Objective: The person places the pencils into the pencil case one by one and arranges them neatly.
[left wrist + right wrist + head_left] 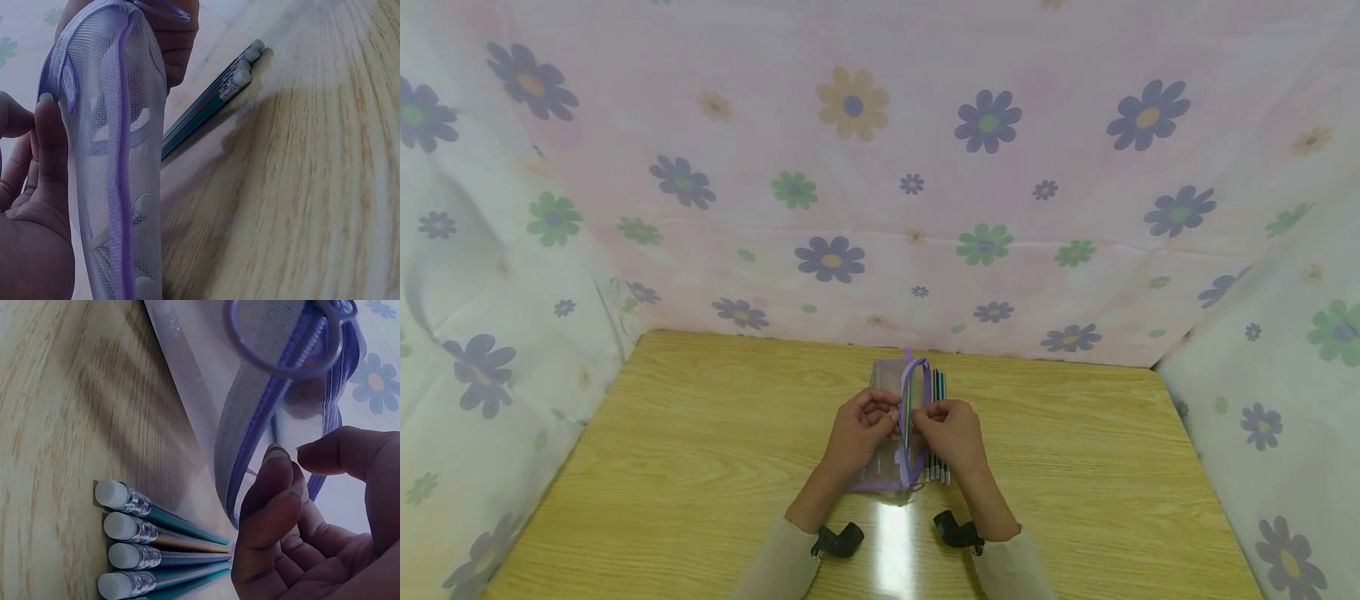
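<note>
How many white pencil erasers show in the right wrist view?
4, in a column at lower left: top eraser, second eraser, third eraser, bottom eraser. A fifth pencil runs off the bottom edge, so more may be hidden.

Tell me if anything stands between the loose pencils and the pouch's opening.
Yes: the purple right rim of the pouch stands between them; in the head view, the right hand covers part of the pencils and that rim.

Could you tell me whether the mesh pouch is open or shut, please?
The pouch is open: its purple zipper edges stand apart.
</note>
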`<state>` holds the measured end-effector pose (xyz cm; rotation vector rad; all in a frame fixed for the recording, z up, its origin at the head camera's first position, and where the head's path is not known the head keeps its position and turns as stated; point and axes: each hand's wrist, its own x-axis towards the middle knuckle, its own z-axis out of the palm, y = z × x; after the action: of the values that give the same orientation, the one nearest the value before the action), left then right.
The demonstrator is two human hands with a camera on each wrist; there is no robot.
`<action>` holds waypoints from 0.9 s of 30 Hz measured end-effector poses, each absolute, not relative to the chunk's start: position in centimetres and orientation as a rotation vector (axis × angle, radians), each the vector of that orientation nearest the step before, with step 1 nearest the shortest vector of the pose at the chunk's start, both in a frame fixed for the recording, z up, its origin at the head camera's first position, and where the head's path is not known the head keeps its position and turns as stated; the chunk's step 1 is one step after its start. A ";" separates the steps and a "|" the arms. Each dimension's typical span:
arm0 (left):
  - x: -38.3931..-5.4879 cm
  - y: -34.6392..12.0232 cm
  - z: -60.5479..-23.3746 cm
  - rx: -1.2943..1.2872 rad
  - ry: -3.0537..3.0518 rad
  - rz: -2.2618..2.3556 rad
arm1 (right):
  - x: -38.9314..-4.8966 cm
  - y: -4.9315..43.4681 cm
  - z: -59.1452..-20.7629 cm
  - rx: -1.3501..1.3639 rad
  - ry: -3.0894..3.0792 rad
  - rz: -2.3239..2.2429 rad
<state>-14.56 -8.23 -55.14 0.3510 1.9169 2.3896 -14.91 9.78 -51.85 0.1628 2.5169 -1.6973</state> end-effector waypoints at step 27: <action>-14.6 -8.2 -55.0 0.329 1.898 2.410 | -16.0 12.0 -52.2 0.014 2.753 -1.489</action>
<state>-14.59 -8.24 -54.97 0.3287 1.8976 2.4095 -16.01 12.02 -52.20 0.0138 2.7530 -1.4889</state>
